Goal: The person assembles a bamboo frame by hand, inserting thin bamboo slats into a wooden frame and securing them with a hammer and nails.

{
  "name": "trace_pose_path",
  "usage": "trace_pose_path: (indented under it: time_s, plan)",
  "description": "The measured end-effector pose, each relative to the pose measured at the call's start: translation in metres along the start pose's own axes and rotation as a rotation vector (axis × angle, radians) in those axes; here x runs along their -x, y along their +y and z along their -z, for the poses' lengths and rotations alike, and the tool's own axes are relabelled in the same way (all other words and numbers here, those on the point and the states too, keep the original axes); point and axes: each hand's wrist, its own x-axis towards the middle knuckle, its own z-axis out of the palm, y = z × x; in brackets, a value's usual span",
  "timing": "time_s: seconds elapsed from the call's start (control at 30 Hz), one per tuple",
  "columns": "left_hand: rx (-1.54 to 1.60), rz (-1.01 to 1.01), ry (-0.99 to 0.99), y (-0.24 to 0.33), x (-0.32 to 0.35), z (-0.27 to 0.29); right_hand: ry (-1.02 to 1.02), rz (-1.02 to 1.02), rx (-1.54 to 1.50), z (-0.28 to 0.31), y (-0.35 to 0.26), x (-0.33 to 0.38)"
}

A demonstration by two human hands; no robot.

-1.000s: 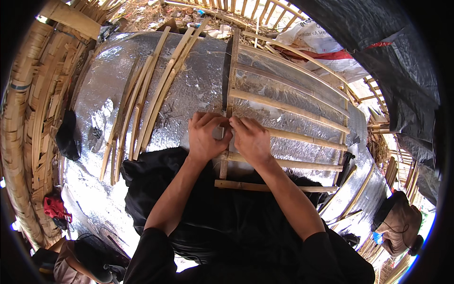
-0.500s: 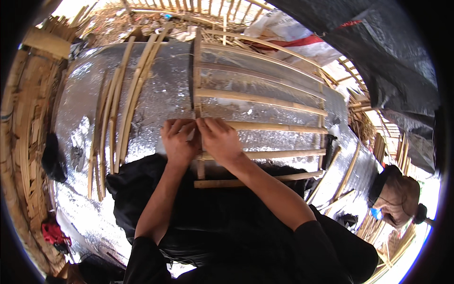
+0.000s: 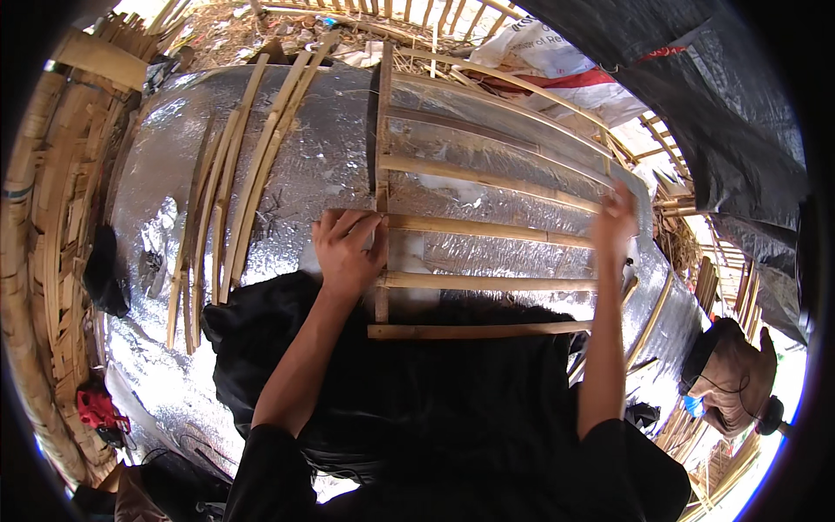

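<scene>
A ladder-like bamboo frame [image 3: 487, 227], with several crosswise slats joined to a long strip on the left, lies in front of me, its near edge over the black cloth on my lap [image 3: 435, 391]. My left hand [image 3: 350, 252] is closed on the frame's left strip, by the end of a middle slat. The thumb and fingertips are partly hidden there. My right hand [image 3: 616, 230] is at the right ends of the slats, smeared by motion. Whether its fingers hold anything cannot be made out.
Loose bamboo strips [image 3: 263, 170] lie left of the frame on a silvery sheet [image 3: 326, 165]. Split bamboo [image 3: 65, 244] lines the far left. A black tarp [image 3: 696, 113] hangs at upper right, beside a white sack [image 3: 544, 52]. A brown fabric item [image 3: 735, 378] is at right.
My right hand has left the left strip beside my left hand and moved right to the slats' far ends. My left hand stays on the left strip. The view has shifted slightly.
</scene>
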Motion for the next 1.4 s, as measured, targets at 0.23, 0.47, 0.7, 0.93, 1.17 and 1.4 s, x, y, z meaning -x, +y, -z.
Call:
trace_pose_path:
  time_s: [0.23,0.47,0.7,0.93,1.17,1.4]
  plan:
    - [0.082,-0.009,-0.012,0.002,-0.006,-0.011,-0.239,-0.276,0.001,0.036,0.330,-0.028]
    - [0.116,-0.002,-0.027,-0.002,-0.007,-0.003,-0.295,-0.044,0.174,0.028,0.299,-0.011]
    - [0.154,-0.004,-0.029,-0.011,-0.006,0.001,-0.181,-0.609,-0.583,0.071,0.170,-0.029]
    - [0.165,-0.005,-0.065,-0.012,-0.006,-0.001,-0.472,-0.253,-0.815,0.089,-0.039,-0.022]
    - [0.186,0.001,-0.064,-0.015,-0.004,-0.003,-0.759,0.497,-0.431,0.028,-0.178,0.134]
    - [0.192,0.008,-0.065,-0.018,-0.003,-0.004,-0.630,0.578,-0.413,0.023,-0.218,0.151]
